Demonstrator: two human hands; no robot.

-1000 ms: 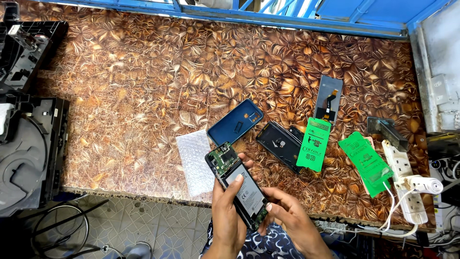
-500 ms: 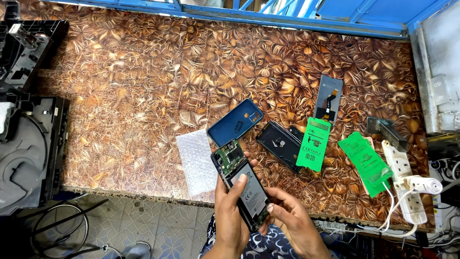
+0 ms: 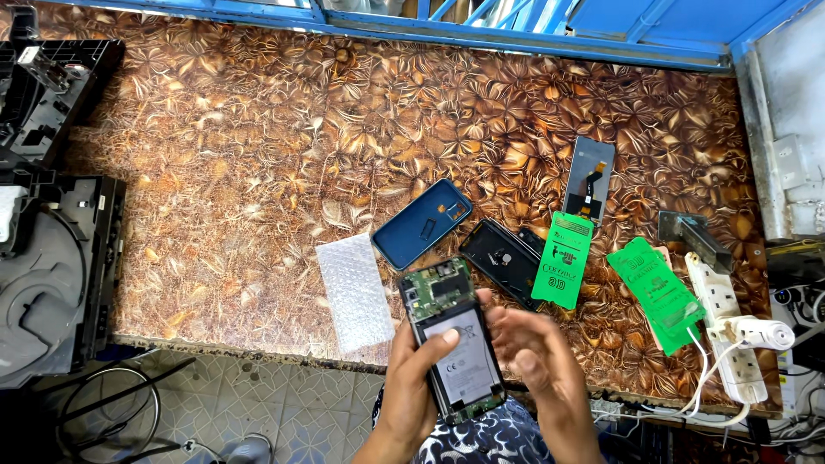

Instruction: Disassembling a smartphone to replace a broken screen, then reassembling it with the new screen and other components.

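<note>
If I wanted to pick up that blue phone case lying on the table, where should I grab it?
Probably by its two long edges, coming straight down from above. The blue case lies flat, hollow side up, slanted on the table, with bare surface along both long sides. Its raised rim gives fingers something to pinch; the black cover sits close to its right.

Single head-worn view, steeply downward over the near worktable (image 3: 258,155).

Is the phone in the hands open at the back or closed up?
Open: the phone in the left hand shows its bare circuit board and battery, no cover on.
</note>
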